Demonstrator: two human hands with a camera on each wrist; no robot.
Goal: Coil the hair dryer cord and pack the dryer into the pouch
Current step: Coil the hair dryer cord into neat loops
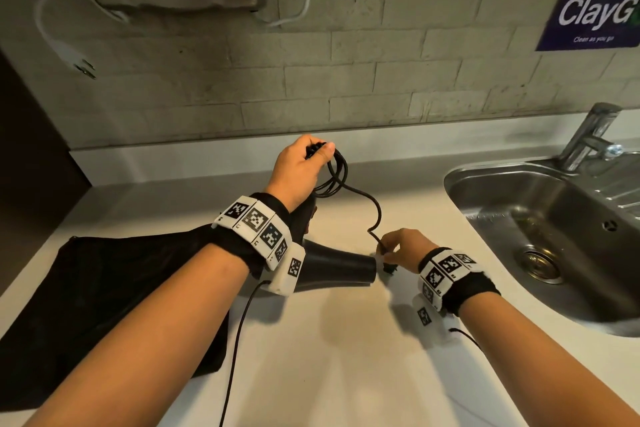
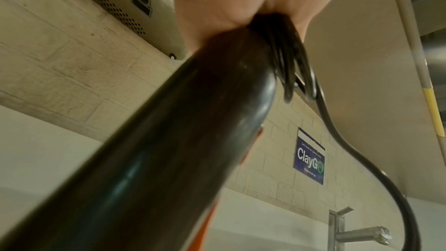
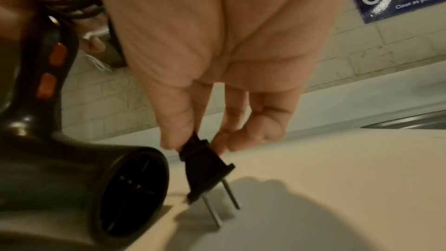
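A black hair dryer lies on the white counter, nozzle pointing right; its handle rises into my left hand. That hand grips the handle top together with several loops of black cord. The loose cord snakes down to my right hand, which pinches the black two-pin plug just above the counter beside the nozzle. A black fabric pouch lies flat on the counter at the left, partly under my left forearm.
A steel sink with a tap sits at the right. A brick wall with a blue sign stands behind. Thin sensor cables trail from my wristbands across the counter.
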